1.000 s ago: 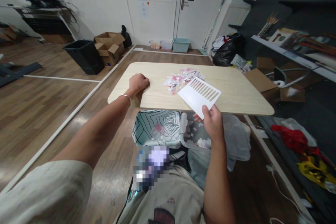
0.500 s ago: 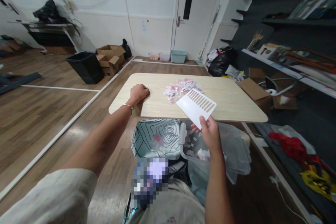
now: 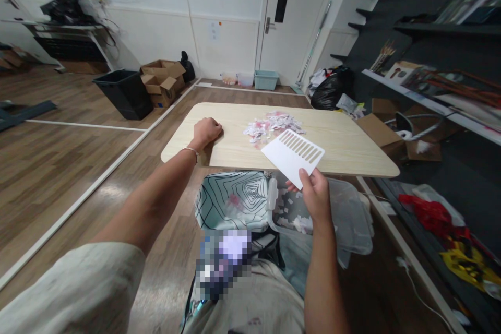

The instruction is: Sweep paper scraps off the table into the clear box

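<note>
My right hand (image 3: pixel 315 191) grips the lower corner of a flat white slotted board (image 3: pixel 287 162), thumb on top. Its row of long slots faces away from me, above the table's near edge. Beyond it, a loose pile of small white and pink paper pieces (image 3: pixel 274 124) lies on the pale wooden table (image 3: pixel 344 138). My left hand (image 3: pixel 207 131) rests on the table's left part, curled into a fist; the inside of the fist is hidden.
Below the near table edge are a patterned pale-blue lined container (image 3: pixel 211 209) and a clear plastic box (image 3: pixel 287 227), both with scraps inside. A black bin (image 3: pixel 125 95) and cardboard boxes (image 3: pixel 162 81) stand left; an open carton (image 3: pixel 378 125) and dark shelves (image 3: pixel 422 47) are right.
The view has tilted slightly, so table and hands sit a little higher in the picture. Both hands keep about the same pose, and the white slotted board stays in my right hand.
</note>
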{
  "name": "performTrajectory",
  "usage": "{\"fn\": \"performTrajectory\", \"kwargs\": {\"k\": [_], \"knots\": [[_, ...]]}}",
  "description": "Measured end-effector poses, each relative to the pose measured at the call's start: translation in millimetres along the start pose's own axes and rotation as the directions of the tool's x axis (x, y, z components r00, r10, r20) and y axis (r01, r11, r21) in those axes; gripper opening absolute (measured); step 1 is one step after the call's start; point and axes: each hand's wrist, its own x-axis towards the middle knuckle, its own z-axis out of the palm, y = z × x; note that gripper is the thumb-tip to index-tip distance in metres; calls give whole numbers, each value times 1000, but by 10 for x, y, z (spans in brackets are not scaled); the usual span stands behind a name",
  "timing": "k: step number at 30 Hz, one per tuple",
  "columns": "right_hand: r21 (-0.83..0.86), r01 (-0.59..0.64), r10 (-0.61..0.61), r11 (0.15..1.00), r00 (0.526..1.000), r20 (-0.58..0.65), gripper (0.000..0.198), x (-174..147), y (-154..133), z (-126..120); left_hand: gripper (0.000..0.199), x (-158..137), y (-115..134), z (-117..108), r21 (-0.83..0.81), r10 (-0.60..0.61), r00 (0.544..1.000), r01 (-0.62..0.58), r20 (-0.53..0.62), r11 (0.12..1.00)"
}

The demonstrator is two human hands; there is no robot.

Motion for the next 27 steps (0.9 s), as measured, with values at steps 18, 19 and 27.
{"fn": "performTrajectory", "kwargs": {"k": [18,19,27], "knots": [[-38,37,-42,999,991,-124,43,-56,-6,56,45,4,6,-5,-7,7,1000,-7,-14,1000],[-41,38,-42,998,992,-121,43,-56,1,54,45,8,7,-4,-6,8,1000,-9,-16,1000],[7,18,-18,1000,996,-88,45,-43,26,56,46,4,18,-9,-11,12,1000,-12,-19,1000]]}}
